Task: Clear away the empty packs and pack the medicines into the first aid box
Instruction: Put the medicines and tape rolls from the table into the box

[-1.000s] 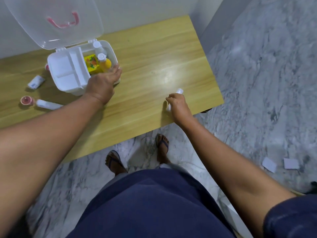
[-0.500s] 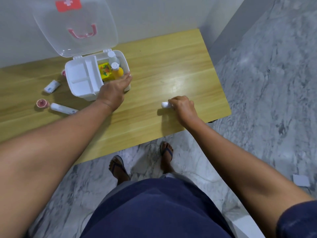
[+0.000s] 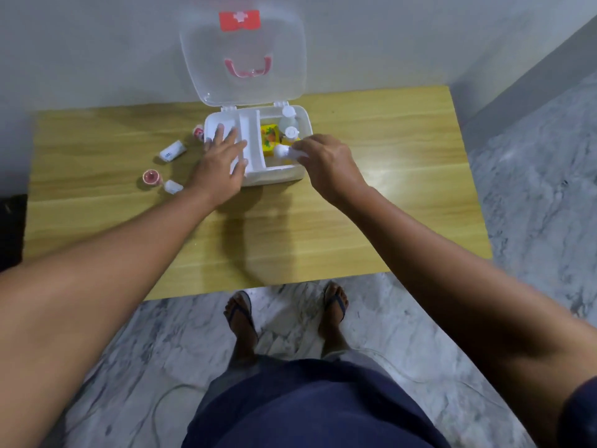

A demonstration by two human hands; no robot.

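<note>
The first aid box point(image 3: 277, 174) sits open near the back middle of the wooden worktop point(image 3: 355, 221), its clear lid point(image 3: 242, 50) standing upright against the wall with a red cross label and a pink handle showing. In the box's right compartment lie a yellow pack point(image 3: 267, 140) and two clear bottles with white caps point(image 3: 288, 124). The right hand point(image 3: 323, 160) is closed around a small white bottle point(image 3: 284, 151), holding it on its side over that right compartment, just in front of the capped bottles. The left hand point(image 3: 223, 160) lies open, fingers spread, palm down on the white tray point(image 3: 250, 137) that fills the box's left side. To the left of the box, on the worktop, lie a small white tube point(image 3: 172, 151), a round pink-rimmed item point(image 3: 151, 178), another white piece point(image 3: 173, 186) partly hidden by the left forearm, and a small red-and-white item point(image 3: 198, 130) touching the box's left wall. Below the worktop's near edge, two feet in sandals stand on a marble floor point(image 3: 533, 156).
</note>
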